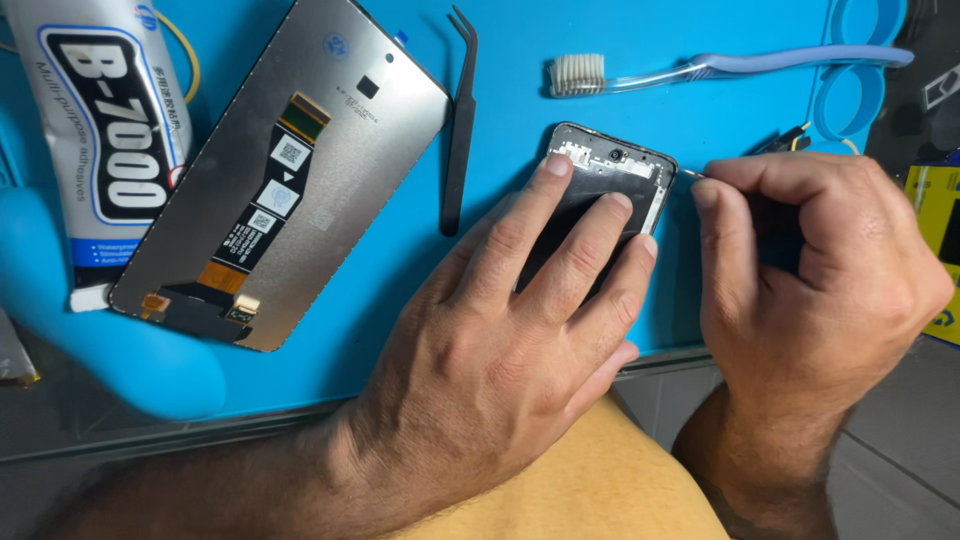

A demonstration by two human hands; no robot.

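Your left hand (520, 310) lies flat, fingers spread, pinning the phone frame (610, 190) to the blue mat (700, 110), while your right hand (810, 270), fingers curled shut, pinches a thin metal tool (692, 174) against the frame's far-right corner.

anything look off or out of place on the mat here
Mostly tidy. The one oddity: the detached screen panel lies face down, propped slantwise on the glue tube, not flat on the blue mat. No spills or breakage show.
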